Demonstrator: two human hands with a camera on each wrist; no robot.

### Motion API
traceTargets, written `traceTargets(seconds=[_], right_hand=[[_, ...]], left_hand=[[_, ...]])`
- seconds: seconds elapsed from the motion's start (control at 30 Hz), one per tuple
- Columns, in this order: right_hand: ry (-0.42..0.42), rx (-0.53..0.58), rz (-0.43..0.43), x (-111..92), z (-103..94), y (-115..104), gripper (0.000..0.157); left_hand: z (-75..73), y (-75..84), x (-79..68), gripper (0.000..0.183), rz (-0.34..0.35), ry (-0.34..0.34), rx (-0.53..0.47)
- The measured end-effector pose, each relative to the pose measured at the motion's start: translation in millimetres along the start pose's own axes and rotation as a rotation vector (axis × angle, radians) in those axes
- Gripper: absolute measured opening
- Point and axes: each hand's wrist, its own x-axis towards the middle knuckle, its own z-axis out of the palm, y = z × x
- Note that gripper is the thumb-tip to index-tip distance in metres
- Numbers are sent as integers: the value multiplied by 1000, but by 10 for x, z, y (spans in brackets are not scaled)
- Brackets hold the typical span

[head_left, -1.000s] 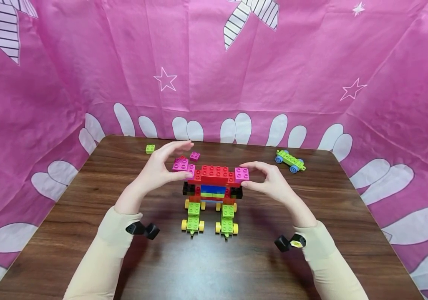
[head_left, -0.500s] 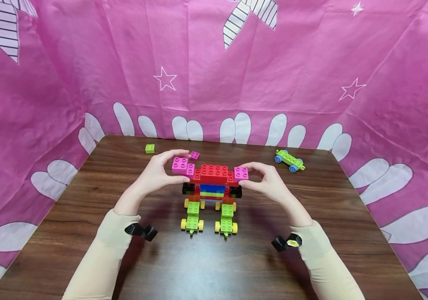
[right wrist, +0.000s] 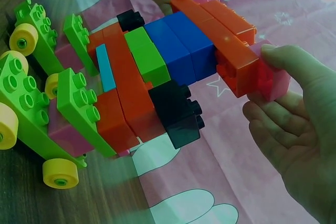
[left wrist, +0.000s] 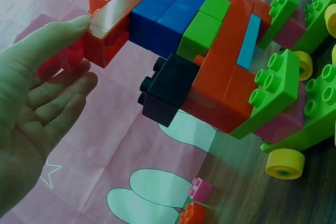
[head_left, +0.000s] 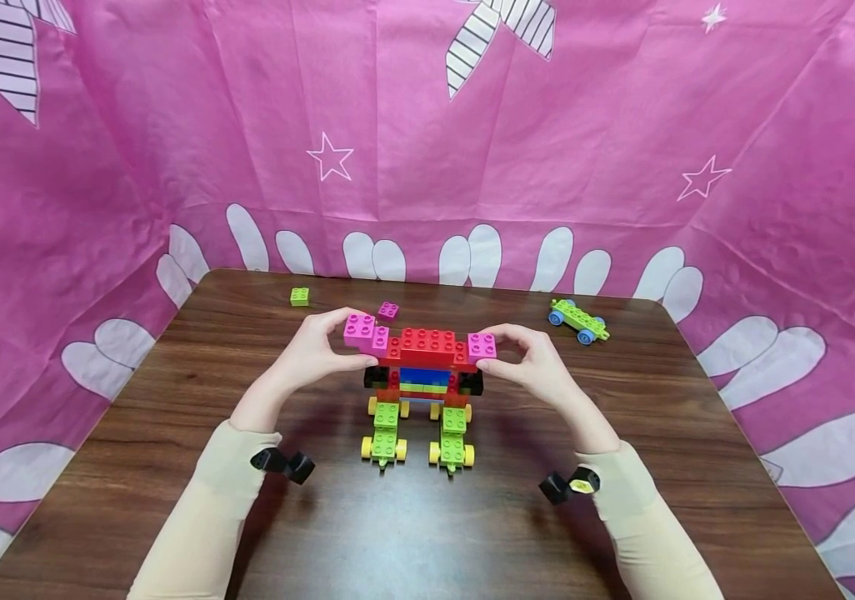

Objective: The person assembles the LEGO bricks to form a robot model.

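A toy building-brick figure stands on the table, with a red top beam (head_left: 427,343), a blue middle (head_left: 425,377) and black side bricks (left wrist: 169,88). Its green wheeled bases (head_left: 453,450) have yellow wheels. At the beam's left end, my left hand (head_left: 307,350) pinches the stepped pink bricks (head_left: 360,328), thumb on the near side and fingers behind. Opposite it, my right hand (head_left: 536,362) pinches the pink brick (head_left: 482,345) on the right end. In the right wrist view, the right thumb (right wrist: 296,59) lies along that brick, with fingers curled below.
Behind the figure lies a loose pink brick (head_left: 388,311); the left wrist view also shows a loose red brick (left wrist: 193,213). A small green brick (head_left: 300,297) is at back left. A green car base with blue wheels (head_left: 579,322) stands at back right. Pink cloth surrounds the table.
My left hand's raised fingers have come down behind the stepped pink bricks, and its thumb has shifted slightly lower. The right hand keeps its hold almost unmoved. The figure stays in place.
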Motion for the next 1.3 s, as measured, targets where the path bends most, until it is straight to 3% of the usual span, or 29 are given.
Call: traceTargets(seconds=[0.63,1.0,1.3], right_hand=[[11,12,2,-7,10,10,31],[46,3,-43,-16,32,54,29],[70,-6,-20,-42,-17,65,31]], left_hand=[[-110,7,-44,43,0,36,-14],[-88,49,-33,42,6,37,-25],[-9,58,26,40,25,41,-53]])
